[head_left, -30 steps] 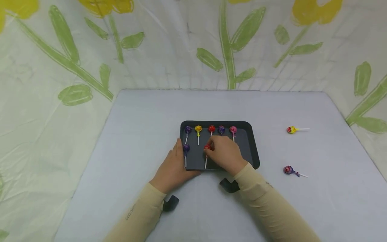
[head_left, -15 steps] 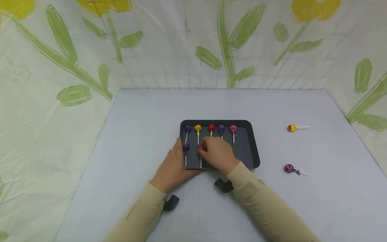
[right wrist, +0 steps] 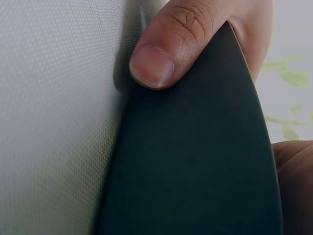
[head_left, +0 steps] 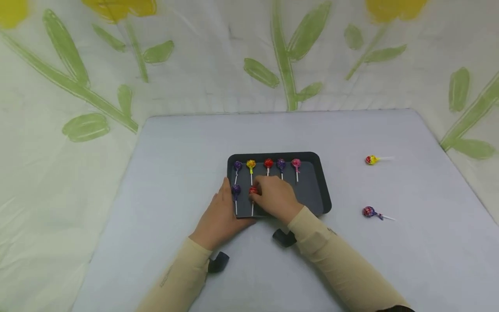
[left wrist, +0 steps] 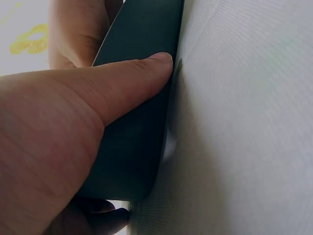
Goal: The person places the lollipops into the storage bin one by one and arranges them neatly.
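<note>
A dark baking tray (head_left: 308,190) lies on the table with wrapped lollipops in rows. My left hand (head_left: 220,212) holds its near left corner, fingers along the left side; in the left wrist view the thumb (left wrist: 132,83) lies against the front wall. The right wrist view shows that thumb too. With thumb and index finger my right hand (head_left: 277,197) pinches the head of a red lollipop (head_left: 253,190), its stick toward me, in the front row. A purple lollipop (head_left: 235,190) lies left of it. Behind are purple, yellow (head_left: 251,164), red (head_left: 268,163), purple and pink (head_left: 296,164) ones.
Right of the tray, on the white table (head_left: 171,151), lie a red-and-yellow lollipop (head_left: 372,160) and, nearer me, a red-and-blue one (head_left: 368,211). A white curtain with painted flowers (head_left: 218,65) stands behind the table.
My right hand has moved left inside the tray with the red lollipop, nearer the purple one in the front row. The left hand stays at the corner. The head view has shifted slightly.
</note>
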`<state>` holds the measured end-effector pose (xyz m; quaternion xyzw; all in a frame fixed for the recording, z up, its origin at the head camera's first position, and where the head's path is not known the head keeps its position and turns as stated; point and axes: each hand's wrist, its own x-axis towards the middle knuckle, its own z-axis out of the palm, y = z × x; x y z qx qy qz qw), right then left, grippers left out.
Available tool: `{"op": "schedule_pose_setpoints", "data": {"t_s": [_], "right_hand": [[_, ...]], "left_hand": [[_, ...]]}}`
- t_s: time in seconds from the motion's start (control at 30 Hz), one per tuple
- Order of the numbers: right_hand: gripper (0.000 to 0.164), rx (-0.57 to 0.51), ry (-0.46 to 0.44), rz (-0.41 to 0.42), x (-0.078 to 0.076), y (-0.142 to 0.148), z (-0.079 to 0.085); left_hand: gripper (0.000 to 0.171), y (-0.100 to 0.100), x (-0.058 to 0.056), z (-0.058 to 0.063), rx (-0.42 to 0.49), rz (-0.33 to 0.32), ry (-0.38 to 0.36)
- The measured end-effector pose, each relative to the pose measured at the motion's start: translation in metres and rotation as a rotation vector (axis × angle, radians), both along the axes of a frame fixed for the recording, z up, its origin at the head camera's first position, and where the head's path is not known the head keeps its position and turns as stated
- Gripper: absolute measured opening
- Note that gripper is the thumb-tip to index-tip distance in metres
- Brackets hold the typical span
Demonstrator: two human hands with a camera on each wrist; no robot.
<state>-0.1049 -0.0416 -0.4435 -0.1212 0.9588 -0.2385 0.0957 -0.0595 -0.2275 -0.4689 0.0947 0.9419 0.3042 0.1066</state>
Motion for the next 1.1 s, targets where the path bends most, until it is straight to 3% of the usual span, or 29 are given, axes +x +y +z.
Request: {"op": "schedule_pose_setpoints", "data": {"t_s": [0.3,0.6,1.1], "right_hand": [[0.024,0.015,0.005,-0.013,0.003,0.002,0.002],[0.029,-0.056,0.039,-0.025,0.012,0.014,0.012],[0.029,-0.075,0.179,-0.125,0.035,0.069,0.030]], "left_hand": [[0.134,0.000,-0.001,0.001,0.011,0.010,-0.034],[0.134,-0.001,-0.002,0.000,0.006,0.006,-0.022],[0.137,-0.002,0.000,0.001,0.012,0.004,-0.012]]}}
